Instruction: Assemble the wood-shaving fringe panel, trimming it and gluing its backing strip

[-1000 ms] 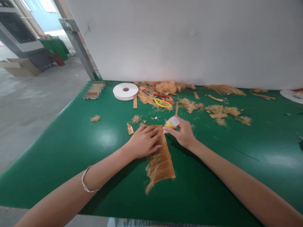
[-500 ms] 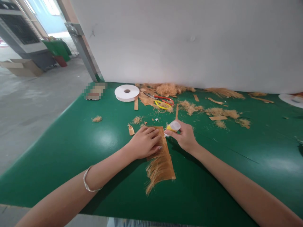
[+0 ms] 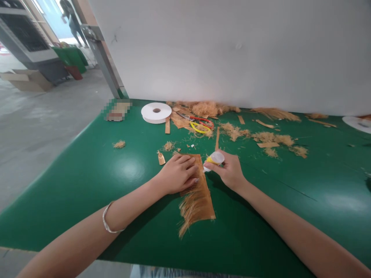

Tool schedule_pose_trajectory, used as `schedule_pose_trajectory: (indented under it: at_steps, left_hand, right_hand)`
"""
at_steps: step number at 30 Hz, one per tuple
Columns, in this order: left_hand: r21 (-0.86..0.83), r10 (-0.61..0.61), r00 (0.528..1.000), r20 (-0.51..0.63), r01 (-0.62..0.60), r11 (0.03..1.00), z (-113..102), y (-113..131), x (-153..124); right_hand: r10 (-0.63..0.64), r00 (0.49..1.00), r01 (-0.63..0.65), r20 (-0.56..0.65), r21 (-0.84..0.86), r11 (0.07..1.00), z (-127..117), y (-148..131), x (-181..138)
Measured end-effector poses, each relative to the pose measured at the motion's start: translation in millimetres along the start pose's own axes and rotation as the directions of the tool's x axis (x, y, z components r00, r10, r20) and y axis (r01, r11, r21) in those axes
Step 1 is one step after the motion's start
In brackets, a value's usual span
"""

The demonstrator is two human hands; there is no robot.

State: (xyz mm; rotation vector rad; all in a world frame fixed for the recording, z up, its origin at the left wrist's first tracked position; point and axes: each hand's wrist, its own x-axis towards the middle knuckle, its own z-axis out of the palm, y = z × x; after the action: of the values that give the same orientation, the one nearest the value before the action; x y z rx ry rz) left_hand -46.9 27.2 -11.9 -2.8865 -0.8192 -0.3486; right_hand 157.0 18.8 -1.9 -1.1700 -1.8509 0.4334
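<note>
A brown fringed strip (image 3: 205, 197) lies on the green table, its loose fibres spread out along the left side. My left hand (image 3: 180, 173) rests flat on its upper part, fingers stretched out over it. In my right hand (image 3: 230, 170) is a small glue bottle (image 3: 216, 158), white with a yellow label, tipped so that its nozzle points down at the strip's right edge. Whether the nozzle touches the strip I cannot tell. A narrow brown piece (image 3: 217, 138) lies just beyond my right hand.
Red-and-yellow scissors (image 3: 201, 125) lie by a white tape roll (image 3: 156, 112) at the back. Fibre scraps (image 3: 208, 109) line the white wall (image 3: 220, 54). A blurred-out flat object (image 3: 117, 110) sits at the far left corner. A person (image 3: 74, 23) stands in the far doorway.
My right hand has moved a little towards me with the glue bottle, down the strip's right edge. My left hand stays in place. A person has appeared in the doorway.
</note>
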Motion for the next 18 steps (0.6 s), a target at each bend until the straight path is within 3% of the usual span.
schedule_pose_trajectory:
  at_steps: [18]
  left_hand:
    - [-0.031,0.010,1.000,0.019,-0.009,0.999,-4.7,0.3,1.0]
  right_hand:
    - [0.096,0.995,-0.098,0.035,0.064,0.993,-8.3,-11.3,-17.0]
